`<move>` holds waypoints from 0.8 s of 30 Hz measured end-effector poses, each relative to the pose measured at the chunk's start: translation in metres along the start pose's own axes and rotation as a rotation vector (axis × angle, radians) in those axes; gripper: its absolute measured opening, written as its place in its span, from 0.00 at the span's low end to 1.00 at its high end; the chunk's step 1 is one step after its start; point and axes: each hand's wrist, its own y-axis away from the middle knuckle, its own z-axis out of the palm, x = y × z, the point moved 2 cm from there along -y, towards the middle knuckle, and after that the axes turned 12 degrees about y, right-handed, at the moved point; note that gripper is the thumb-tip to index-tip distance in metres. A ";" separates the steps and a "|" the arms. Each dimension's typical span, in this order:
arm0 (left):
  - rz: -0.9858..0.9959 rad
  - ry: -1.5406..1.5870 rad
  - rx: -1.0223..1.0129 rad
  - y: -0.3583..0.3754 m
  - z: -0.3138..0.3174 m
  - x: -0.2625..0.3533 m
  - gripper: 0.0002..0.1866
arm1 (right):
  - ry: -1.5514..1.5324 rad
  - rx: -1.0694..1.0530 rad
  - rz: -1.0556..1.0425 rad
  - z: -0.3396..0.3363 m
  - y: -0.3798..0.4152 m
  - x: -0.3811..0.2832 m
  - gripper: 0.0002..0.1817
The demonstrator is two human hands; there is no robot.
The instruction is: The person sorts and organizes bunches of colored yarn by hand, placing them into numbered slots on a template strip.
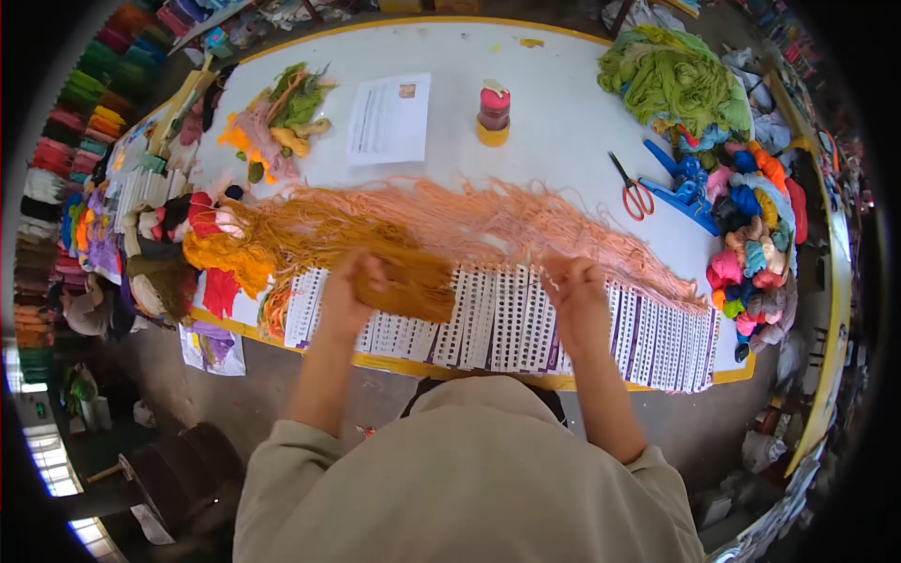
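Note:
My left hand [349, 293] is closed around a thick bundle of mustard-brown yarn [413, 286], whose cut end hangs over the punched cards. My right hand [577, 298] hovers over the row of white cards with punched holes [511, 319], its fingers curled together at the edge of the peach-pink yarn [601, 249]. What those fingers pinch, if anything, is too small and blurred to name. Long strands of brown and pink yarn lie across the table behind the cards, their ends along the cards' far edge.
Red-handled scissors [638, 200] and a blue plastic tool [690, 188] lie at the right. Green yarn [671, 80] and colourful skeins [751, 244] crowd the right edge. A printed sheet [389, 120], a thread cone [493, 113] and mixed yarn [282, 122] occupy the back. Orange yarn [230, 261] sits left.

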 end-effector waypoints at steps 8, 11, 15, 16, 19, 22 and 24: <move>0.364 0.228 0.261 -0.034 -0.183 0.241 0.10 | -0.181 0.338 -0.085 -0.274 -0.048 -0.026 0.02; 0.424 0.096 0.224 -0.009 -0.118 0.224 0.10 | -0.002 0.853 -0.331 -0.353 -0.011 -0.077 0.07; -0.130 -0.028 0.036 -0.058 -0.092 0.086 0.11 | 1.185 0.509 -0.307 -0.307 -0.051 0.004 0.14; -0.268 0.017 0.136 -0.072 -0.090 0.043 0.11 | 0.867 0.375 -0.127 -0.250 -0.053 0.024 0.11; -0.538 -0.218 0.157 -0.101 -0.089 -0.055 0.11 | 0.953 0.166 0.141 -0.132 -0.068 0.093 0.05; -0.534 -0.499 0.305 -0.123 -0.081 -0.113 0.09 | 1.127 -0.073 0.137 -0.069 -0.079 0.141 0.07; -0.438 -0.658 0.380 -0.125 -0.066 -0.132 0.08 | 1.259 -0.112 -0.024 -0.037 -0.087 0.160 0.09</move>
